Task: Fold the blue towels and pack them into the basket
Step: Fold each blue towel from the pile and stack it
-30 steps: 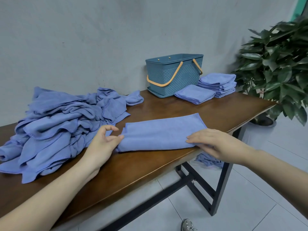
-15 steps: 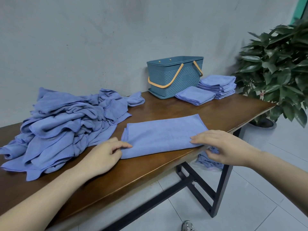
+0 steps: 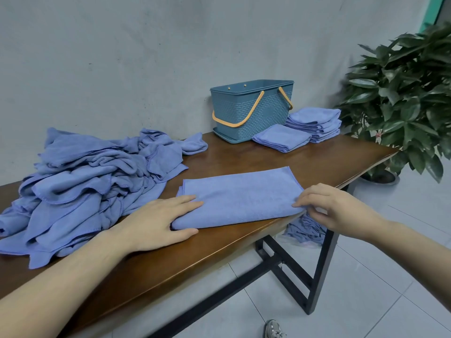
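head view: my left hand presses flat on the half-folded towel to keep it steady, my right hand pinches its corner for the next fold

- Single head cam, wide-angle, looks fwd + down over wooden table toward grey wall.
- Close on both forearms; basket sits far, at back.
- No 2nd view, so no overlap.
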Tool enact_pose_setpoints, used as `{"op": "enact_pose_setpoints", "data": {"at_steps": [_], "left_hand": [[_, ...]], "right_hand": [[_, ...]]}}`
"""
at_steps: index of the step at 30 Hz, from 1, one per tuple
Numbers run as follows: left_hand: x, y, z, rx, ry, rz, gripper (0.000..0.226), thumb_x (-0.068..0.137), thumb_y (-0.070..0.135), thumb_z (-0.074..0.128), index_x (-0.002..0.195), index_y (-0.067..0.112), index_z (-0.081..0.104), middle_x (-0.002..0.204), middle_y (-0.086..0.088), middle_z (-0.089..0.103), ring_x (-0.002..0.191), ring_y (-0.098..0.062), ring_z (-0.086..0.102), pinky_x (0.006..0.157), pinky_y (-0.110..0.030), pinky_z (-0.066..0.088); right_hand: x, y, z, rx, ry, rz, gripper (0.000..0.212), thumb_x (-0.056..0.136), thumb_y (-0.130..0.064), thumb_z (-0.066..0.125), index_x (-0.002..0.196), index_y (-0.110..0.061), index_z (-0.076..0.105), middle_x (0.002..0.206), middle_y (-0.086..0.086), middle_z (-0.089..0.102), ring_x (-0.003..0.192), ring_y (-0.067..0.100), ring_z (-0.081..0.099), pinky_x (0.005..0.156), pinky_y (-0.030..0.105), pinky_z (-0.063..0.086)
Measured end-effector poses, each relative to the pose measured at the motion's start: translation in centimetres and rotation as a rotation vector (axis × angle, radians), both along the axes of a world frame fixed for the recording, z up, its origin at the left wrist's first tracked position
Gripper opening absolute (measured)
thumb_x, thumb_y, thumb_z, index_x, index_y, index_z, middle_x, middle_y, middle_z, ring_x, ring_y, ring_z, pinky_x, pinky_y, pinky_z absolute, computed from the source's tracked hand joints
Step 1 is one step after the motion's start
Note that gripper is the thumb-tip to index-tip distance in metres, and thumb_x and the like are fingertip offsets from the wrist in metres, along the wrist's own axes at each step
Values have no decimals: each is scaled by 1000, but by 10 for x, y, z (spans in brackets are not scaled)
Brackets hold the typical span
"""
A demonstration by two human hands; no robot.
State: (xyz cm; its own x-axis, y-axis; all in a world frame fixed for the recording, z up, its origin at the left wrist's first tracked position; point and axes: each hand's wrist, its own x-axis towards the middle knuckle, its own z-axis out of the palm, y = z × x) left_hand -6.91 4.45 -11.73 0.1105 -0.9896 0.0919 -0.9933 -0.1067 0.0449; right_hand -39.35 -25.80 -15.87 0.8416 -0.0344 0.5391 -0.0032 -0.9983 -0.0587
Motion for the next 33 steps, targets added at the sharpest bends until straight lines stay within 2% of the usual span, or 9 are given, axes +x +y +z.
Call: {"op": "enact_pose_setpoints", "data": {"at_steps": [4,6,11,15,19,23,27,30,33], "left_hand": [[5,8,-5,-68,138,40,84,78,92,24,149,49,32,145,36,34,136,12,32,114,-20,24],[7,1,-2,-140,383,133,75,81,90,23,143,52,42,139,33,48,130,12,40,110,-16,27],[19,-55,8,-369,605,475,16,99,42,57,110,33,65,110,15,64,106,-6,59,84,-23,42],[30,-82,4,-373,711,586,14,91,24,72,103,21,65,92,0,61,88,-17,59,65,-18,40],[32,-95,-2,-476,768,637,5,94,9,66,98,12,68,83,2,59,74,-7,54,58,-14,38],[39,-97,-2,-394,685,684,11,97,11,61,93,15,70,93,-4,64,76,-15,56,60,-22,43],[38,-96,-1,-311,326,623,11,96,26,60,102,27,69,107,3,52,99,-24,56,84,-40,50],[17,-90,-3,-412,225,400,7,96,35,60,99,37,65,110,13,46,103,-13,41,92,-39,35],[-1,-78,-9,-395,161,93,12,95,45,54,96,41,65,119,20,49,110,-7,44,92,-37,30]], "right_hand": [[0,0,-4,-15,-22,-57,48,81,-6,69,124,-27,66,113,-17,60,95,10,55,82,34,50],[0,-2,-8,-68,-57,-101,44,79,-15,68,120,-29,68,112,-13,60,95,10,53,76,40,51],[-3,-7,-19,-103,-143,-165,37,79,-18,65,113,-31,75,104,-3,59,87,24,54,71,44,49],[1,2,-19,-85,-151,-173,32,86,-32,58,114,-31,74,104,-3,57,84,22,51,70,44,48],[1,4,-19,-86,-148,-160,27,90,-32,57,112,-31,74,109,-4,61,89,22,54,72,41,47],[1,4,-15,-99,-135,-147,26,92,-30,55,111,-32,73,115,-7,63,96,22,58,75,38,43],[-1,6,-11,-124,-170,-227,29,89,-26,57,111,-29,75,101,-3,58,84,23,51,69,39,42],[-5,14,-4,-82,-160,-311,33,92,-28,52,117,-32,72,75,-9,48,66,22,47,58,34,37],[-5,29,3,177,-163,-453,34,95,-32,44,118,-48,63,52,-15,43,52,17,48,52,29,39]]}}
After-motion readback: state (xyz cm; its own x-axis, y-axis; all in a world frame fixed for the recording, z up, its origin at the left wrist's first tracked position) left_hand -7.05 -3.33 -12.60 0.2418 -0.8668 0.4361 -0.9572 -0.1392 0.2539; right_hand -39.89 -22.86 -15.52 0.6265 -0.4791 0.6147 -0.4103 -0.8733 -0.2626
